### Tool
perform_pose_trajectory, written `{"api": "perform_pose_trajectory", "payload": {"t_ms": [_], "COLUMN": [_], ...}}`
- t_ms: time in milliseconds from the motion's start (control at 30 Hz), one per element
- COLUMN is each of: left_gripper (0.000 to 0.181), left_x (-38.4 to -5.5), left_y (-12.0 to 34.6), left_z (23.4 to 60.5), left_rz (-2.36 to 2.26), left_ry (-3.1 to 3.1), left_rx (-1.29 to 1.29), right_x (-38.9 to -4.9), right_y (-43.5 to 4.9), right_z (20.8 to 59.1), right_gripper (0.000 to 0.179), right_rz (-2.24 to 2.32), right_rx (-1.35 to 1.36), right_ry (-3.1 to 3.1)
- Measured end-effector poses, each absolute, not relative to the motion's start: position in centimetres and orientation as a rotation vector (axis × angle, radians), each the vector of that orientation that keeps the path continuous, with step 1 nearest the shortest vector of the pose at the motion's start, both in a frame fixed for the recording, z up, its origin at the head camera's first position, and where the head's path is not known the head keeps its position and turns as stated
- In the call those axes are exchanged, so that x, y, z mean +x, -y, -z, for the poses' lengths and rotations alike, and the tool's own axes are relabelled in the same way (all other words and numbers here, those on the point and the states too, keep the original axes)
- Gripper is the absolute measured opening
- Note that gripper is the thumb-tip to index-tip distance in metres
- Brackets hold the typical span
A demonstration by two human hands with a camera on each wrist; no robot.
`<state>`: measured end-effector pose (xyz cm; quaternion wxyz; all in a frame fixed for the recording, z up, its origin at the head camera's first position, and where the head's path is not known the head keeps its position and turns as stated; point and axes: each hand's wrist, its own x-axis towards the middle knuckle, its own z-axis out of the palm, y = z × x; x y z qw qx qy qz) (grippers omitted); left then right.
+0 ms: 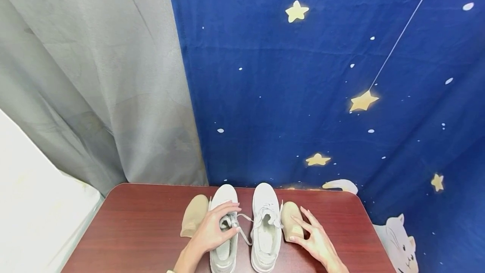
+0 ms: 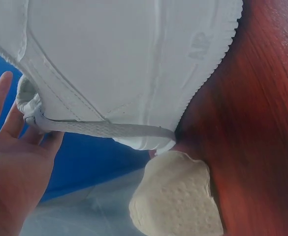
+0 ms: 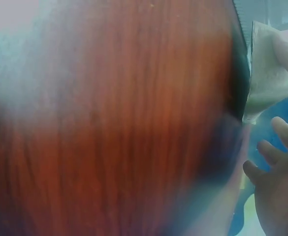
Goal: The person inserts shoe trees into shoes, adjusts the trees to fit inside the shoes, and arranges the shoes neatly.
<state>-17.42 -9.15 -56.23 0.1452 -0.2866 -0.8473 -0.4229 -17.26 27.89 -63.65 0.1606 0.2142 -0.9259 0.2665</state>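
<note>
Two white lace-up shoes, the left shoe (image 1: 225, 197) and the right shoe (image 1: 263, 199), stand side by side, toes away from me. My left hand (image 1: 214, 228) reaches over the left shoe, its fingers and thumb spread apart across the laces and opening. In the left wrist view those fingers show behind the shoe's side, by a loose lace (image 2: 109, 129). With thumb and index finger, my right hand (image 1: 316, 239) pinches a beige moulded shoe filler (image 1: 291, 218) at its near end, right of the shoes. The right wrist view shows the thumb across that filler (image 3: 267, 73), the other fingers apart from it.
Left of the shoes a second beige shoe filler (image 1: 196, 212) lies on the reddish-brown table (image 1: 144, 222). A loose lace loop (image 1: 247, 231) hangs between the shoes. Grey cloth (image 1: 151, 117) and a blue star-patterned curtain (image 1: 265, 96) hang behind the far table edge.
</note>
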Motion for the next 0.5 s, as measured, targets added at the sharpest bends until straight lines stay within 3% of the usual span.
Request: {"api": "perform_pose_trajectory", "payload": {"t_ms": [500], "left_gripper": [0.046], "left_x": [-17.7], "left_y": [8.1], "left_z": [56.3], "left_rz": [1.206], "left_ry": [2.416], "left_rx": [-0.854], "right_x": [-16.8], "right_y": [-27.9], "right_z": [62.2], "right_gripper": [0.061], "right_rz": [-0.743], "right_rx": [0.585], "right_ry": [2.682]}}
